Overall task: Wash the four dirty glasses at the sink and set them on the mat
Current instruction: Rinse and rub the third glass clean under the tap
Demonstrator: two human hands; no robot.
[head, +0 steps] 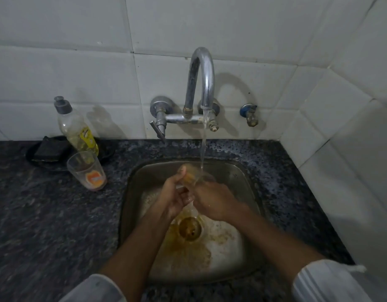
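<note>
Over the steel sink [251, 188], my left hand [173, 197] and my right hand [212, 200] both grip a clear glass [193, 176], blurred by motion, with orange residue inside. Water runs from the curved tap [204, 79] onto the glass. Yellow-brown liquid stains the basin around the drain [190, 229]. A second dirty glass [88, 170] with an orange remnant at its bottom stands upright on the dark granite counter [46, 225], left of the sink. No mat is in view.
A nearly empty dish-soap bottle [76, 129] leans behind the standing glass, beside a black scrub pad on a dark dish [49, 150]. White tiled walls close in at the back and the right. A small blue-capped valve [250, 114] juts from the wall.
</note>
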